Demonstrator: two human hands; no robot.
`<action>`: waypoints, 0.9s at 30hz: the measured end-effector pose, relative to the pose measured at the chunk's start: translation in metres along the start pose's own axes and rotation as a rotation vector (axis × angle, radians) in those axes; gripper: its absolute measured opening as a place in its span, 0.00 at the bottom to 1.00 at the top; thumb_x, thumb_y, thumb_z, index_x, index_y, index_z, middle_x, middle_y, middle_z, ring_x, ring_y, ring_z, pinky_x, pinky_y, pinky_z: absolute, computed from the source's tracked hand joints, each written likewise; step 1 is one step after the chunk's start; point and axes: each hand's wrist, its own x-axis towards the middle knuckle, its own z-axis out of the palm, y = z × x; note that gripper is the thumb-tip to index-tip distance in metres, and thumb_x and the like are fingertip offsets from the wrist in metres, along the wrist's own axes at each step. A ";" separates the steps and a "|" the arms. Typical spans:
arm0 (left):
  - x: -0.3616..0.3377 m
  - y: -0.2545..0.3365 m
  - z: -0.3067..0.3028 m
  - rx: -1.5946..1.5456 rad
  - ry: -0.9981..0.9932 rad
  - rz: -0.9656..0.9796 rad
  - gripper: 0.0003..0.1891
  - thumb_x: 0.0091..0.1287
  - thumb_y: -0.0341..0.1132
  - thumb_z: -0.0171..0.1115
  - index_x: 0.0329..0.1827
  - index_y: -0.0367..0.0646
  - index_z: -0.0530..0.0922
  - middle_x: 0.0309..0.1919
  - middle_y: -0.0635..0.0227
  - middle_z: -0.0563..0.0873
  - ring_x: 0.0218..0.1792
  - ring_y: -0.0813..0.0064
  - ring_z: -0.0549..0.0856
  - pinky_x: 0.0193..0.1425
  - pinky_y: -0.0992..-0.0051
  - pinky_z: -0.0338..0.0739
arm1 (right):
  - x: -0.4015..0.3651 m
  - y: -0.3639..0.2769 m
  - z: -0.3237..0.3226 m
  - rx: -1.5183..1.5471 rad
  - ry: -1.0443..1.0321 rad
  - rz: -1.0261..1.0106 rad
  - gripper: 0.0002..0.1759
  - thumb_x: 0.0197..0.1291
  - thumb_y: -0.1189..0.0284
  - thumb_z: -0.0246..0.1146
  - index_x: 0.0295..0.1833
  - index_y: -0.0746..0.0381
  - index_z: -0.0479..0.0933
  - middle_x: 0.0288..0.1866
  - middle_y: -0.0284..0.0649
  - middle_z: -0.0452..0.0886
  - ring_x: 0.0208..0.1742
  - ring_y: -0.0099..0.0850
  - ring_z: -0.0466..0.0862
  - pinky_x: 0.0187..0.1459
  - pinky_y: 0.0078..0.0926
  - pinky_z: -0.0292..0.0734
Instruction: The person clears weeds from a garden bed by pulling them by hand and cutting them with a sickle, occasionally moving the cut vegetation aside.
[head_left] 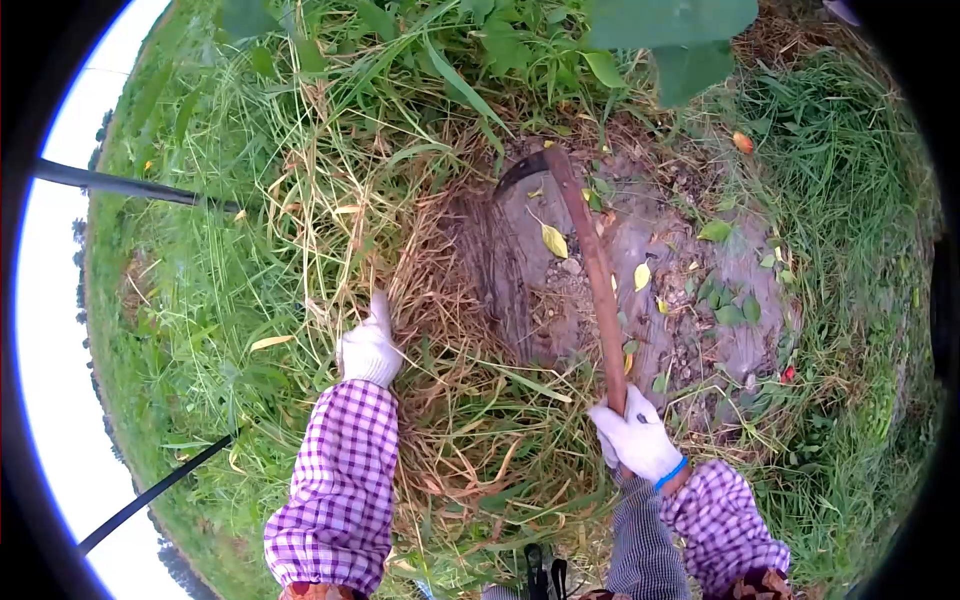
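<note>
My left hand [368,352], in a white knit glove, is at the edge of the tall grass. One finger points up and away, touching or close to the dry stalks [425,265]; the other fingers are partly hidden, and no held thing shows. A white-gloved right hand [642,437] wraps round the lower end of a sickle's wooden handle [600,270]. From the far end of that handle, the dark curved blade [520,172] bends left, over or against the bare soil [545,325].
Yellow and green leaves [553,240] lie scattered on the soil. Cut, dried grass [465,430] is heaped in front of me. Broad green leaves [690,30] hang close at the top. Two dark poles [160,492] reach in from the left. Green grass [840,130] grows on the right.
</note>
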 end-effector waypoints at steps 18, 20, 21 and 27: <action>0.018 -0.046 0.023 -0.153 0.185 0.030 0.40 0.55 0.33 0.65 0.71 0.50 0.55 0.51 0.48 0.84 0.47 0.49 0.86 0.50 0.57 0.81 | 0.252 0.050 0.111 -0.193 -0.319 0.033 0.16 0.64 0.62 0.60 0.31 0.64 0.71 0.15 0.36 0.71 0.10 0.30 0.69 0.16 0.30 0.65; 0.016 -0.036 0.018 -0.154 0.177 0.015 0.39 0.56 0.32 0.63 0.71 0.50 0.55 0.53 0.47 0.83 0.49 0.48 0.85 0.54 0.56 0.80 | 0.252 0.056 0.103 -0.207 -0.303 0.084 0.16 0.64 0.62 0.60 0.31 0.63 0.70 0.15 0.35 0.71 0.11 0.29 0.69 0.15 0.29 0.64; 0.014 -0.028 0.011 -0.169 0.125 -0.006 0.38 0.56 0.32 0.61 0.72 0.49 0.55 0.54 0.46 0.82 0.52 0.48 0.84 0.57 0.55 0.78 | 0.252 0.063 0.098 -0.202 -0.299 0.073 0.16 0.64 0.62 0.60 0.31 0.62 0.70 0.15 0.35 0.70 0.11 0.28 0.69 0.15 0.29 0.64; -0.007 -0.013 -0.004 -0.199 0.061 0.045 0.35 0.60 0.37 0.59 0.71 0.47 0.56 0.49 0.47 0.84 0.51 0.47 0.84 0.59 0.53 0.74 | 0.210 0.103 0.071 -0.305 -0.211 0.124 0.14 0.63 0.63 0.61 0.39 0.64 0.69 0.21 0.35 0.72 0.16 0.26 0.70 0.18 0.29 0.65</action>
